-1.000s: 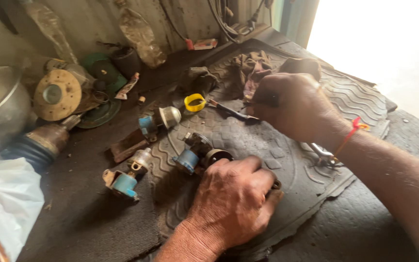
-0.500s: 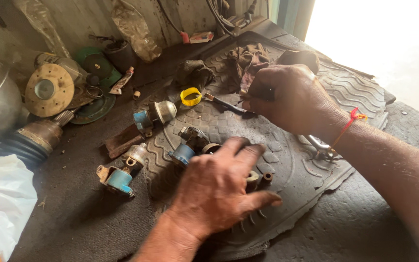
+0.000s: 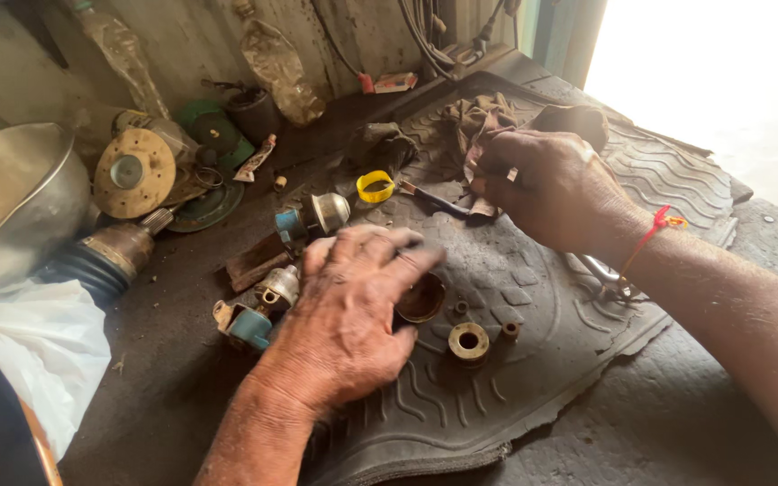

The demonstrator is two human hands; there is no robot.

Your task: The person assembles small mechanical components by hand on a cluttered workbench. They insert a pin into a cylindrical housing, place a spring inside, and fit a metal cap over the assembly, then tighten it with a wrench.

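Left hand (image 3: 353, 315) flat on rubber mat (image 3: 587, 360), brass ring (image 3: 468, 342) beside, right hand (image 3: 547, 184) near rag (image 3: 479, 117)

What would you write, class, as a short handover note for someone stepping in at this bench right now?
Left hand: flat on the rubber mat, fingers spread over a brown cup-shaped part; holding nothing visible.
Right hand: fingers pinched on a small part, too hidden to identify, by the rag.
On the mat: brass ring, small brass bush.
Left of the mat: blue-ended valves.
Parts lie apart; nothing looks assembled.
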